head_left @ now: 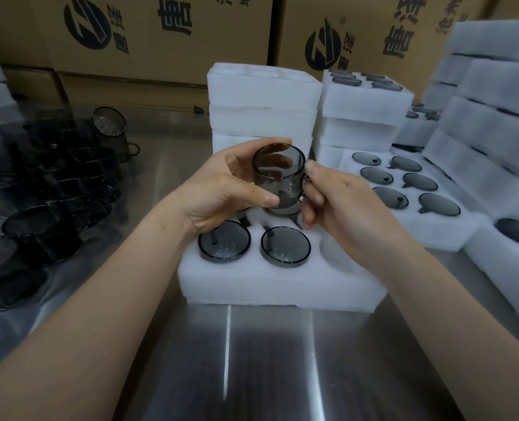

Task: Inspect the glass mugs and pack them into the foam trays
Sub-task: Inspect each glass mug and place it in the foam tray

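- A brushed steel table [270,360] runs under everything, with two printed cardboard boxes [161,41] behind it and a stack of foam blocks [261,98] just beyond the hands.
- The left hand [221,189] wraps the body of a smoked glass mug [278,174], thumb across the near side and fingers behind. The right hand [337,196] pinches the mug's handle. The mug is raised and tilted, mouth facing away and up, directly above the foam tray [282,287] below the hands.
- Risk: smooth glass held only by a thumb press and a handle pinch could twist loose while it is turned for checking. It would drop onto glass, not foam.
- Risk: a seated mug [284,209] lies right under the held one, so lowering it without moving sideways first would likely knock rim on rim.
- Risk: the pockets appear to have a slot for the handle, and pushing down with the handle misaligned could strain it or tear the foam.
- Count, tray below the hands: two mugs in the near row [224,245], one partly seen beneath the held mug, and one empty pocket [334,250] under the right wrist. The rest is hidden by the hands.
- Count, filled tray [452,232] right of the right hand: six mugs.
- Loose mugs [54,183] left of the left hand are too dark and overlapped to count.
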Action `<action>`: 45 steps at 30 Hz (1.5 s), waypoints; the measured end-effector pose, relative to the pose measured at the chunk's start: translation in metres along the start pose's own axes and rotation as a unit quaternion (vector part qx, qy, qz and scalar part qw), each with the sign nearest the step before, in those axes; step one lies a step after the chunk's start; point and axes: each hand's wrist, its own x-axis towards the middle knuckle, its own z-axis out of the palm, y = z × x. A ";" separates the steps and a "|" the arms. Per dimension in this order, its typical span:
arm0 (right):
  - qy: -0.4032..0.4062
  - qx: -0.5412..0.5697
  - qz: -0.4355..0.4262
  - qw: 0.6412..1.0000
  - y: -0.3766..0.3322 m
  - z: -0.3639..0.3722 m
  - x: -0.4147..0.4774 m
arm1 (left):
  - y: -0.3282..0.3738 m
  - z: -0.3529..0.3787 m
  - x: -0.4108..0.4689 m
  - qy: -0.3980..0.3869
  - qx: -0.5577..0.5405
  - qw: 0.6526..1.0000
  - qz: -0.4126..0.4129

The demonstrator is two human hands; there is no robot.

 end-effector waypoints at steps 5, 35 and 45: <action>0.009 -0.033 -0.003 0.999 0.003 0.000 0.001 | 0.000 0.000 -0.001 -0.013 0.010 1.000 0.014; -0.011 0.046 -0.078 0.996 -0.007 0.005 -0.012 | 0.006 -0.002 -0.005 -0.025 -0.074 0.997 -0.001; 0.037 -0.009 -0.063 0.997 -0.004 0.003 -0.010 | 0.007 0.004 -0.006 -0.036 0.016 0.999 -0.006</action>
